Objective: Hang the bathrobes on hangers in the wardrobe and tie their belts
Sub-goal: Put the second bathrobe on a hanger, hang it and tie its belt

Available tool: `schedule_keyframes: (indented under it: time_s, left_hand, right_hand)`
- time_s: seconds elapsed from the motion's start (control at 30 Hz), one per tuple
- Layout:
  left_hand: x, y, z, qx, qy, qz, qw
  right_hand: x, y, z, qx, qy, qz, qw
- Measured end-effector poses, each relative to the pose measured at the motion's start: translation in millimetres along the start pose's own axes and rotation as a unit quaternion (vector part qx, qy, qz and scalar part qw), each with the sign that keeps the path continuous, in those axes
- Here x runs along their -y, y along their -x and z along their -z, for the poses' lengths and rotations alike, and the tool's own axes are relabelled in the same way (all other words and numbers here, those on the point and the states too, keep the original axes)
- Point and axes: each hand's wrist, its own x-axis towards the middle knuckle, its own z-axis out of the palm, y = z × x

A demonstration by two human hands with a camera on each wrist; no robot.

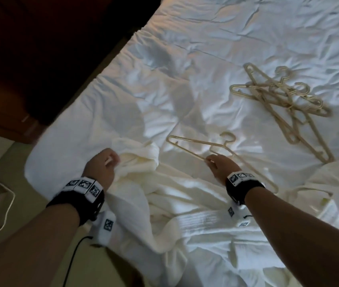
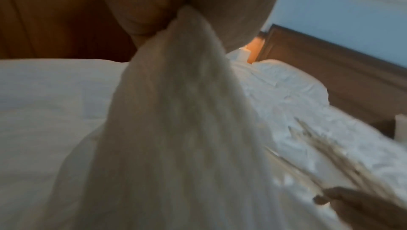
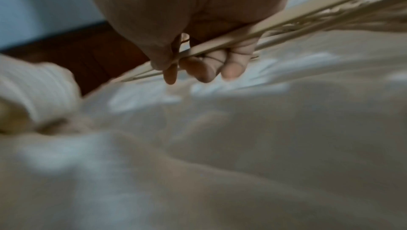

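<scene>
A cream-white bathrobe lies rumpled at the near edge of the bed. My left hand grips a bunched fold of it, and in the left wrist view the cloth hangs down from my fist. My right hand holds a beige plastic hanger by its lower bar, just above the robe. In the right wrist view my fingers curl round that hanger bar. A second robe lies at the right edge.
A pile of several beige hangers lies on the crumpled white duvet farther right. Dark wooden furniture stands left of the bed. A white cable runs over the floor at the lower left.
</scene>
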Motion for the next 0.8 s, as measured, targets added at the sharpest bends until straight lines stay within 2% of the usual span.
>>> schedule_keyframes:
  time_s: [0.1,0.2,0.27,0.4,0.53,0.57,0.73,0.8]
  left_hand:
    - [11,7,22,0.024,0.064,-0.005,0.998]
    - [23,20,39,0.051,0.127,0.02,0.99]
    - [39,33,53,0.069,0.12,0.023,0.99]
    - [73,47,80,0.117,0.047,-0.017,0.992]
    - [94,40,108,0.139,0.042,-0.077,0.986]
    - [98,37,114,0.14,0.058,-0.073,0.986]
    - [126,34,136,0.175,0.2,0.033,0.963]
    - [135,35,143,0.215,0.305,0.112,0.921]
  right_hand:
    - [58,28,-4,-0.05,-0.071,0.017,0.996]
    - [109,57,0,-0.07,-0.151,-0.004,0.986]
    - [141,77,3,-0.073,-0.171,0.01,0.983]
    - [190,114,6,-0.068,-0.148,0.017,0.986]
    - [225,136,-2,-0.1,-0.086,-0.002,0.991]
    - [235,139,-5,-0.108,-0.05,0.003,0.993]
    - [275,143,-17,-0.101,0.073,0.015,0.992]
    - [287,142,-19,-0.074,0.124,0.025,0.989]
